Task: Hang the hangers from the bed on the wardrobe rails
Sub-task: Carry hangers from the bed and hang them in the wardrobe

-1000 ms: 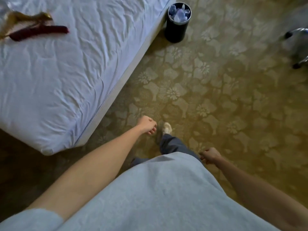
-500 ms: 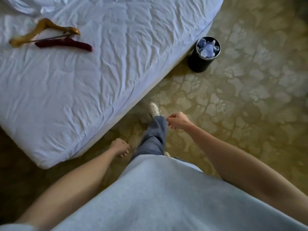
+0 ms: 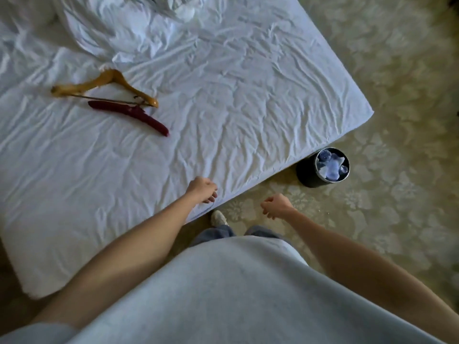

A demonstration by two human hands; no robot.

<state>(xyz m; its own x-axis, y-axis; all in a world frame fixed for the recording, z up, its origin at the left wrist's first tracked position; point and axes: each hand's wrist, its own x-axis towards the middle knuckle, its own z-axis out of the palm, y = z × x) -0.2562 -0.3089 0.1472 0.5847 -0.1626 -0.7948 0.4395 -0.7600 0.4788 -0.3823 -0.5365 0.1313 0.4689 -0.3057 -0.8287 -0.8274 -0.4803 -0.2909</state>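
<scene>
The bed [image 3: 223, 95] takes up most of the room from where I stand, a broad mattress under a white fitted sheet creased all over with fine, shallow wrinkles; its near corner is rounded and soft. At the far end a duvet [image 3: 119, 26] lies bunched in deep, loose folds. Around the bed runs a carpet [image 3: 372, 83] in pale olive, woven with a large floral damask pattern.

The person stands at the bed's edge in a loose grey top [image 3: 223, 294] of smooth, matte cloth, with blue denim legs and one pale shoe [image 3: 218, 217] showing below it. Both bare forearms reach forward.

A black cylindrical bin [image 3: 320, 170] sits on the carpet just beside the mattress edge, filled with crumpled clear plastic.

Two hangers lie on the sheet, well apart from the hands. The wooden hanger [image 3: 109, 83] is honey-coloured and glossy, triangular, with a thin crossbar. Just beside it, touching near one end, lies the dark red hanger [image 3: 131, 112], a padded, gently curved bar.

The left hand [image 3: 201, 189] hovers over the mattress edge, fingers loosely curled downward, holding nothing. The right hand [image 3: 275, 206] hangs over the carpet, fingers likewise loosely curled and empty.
</scene>
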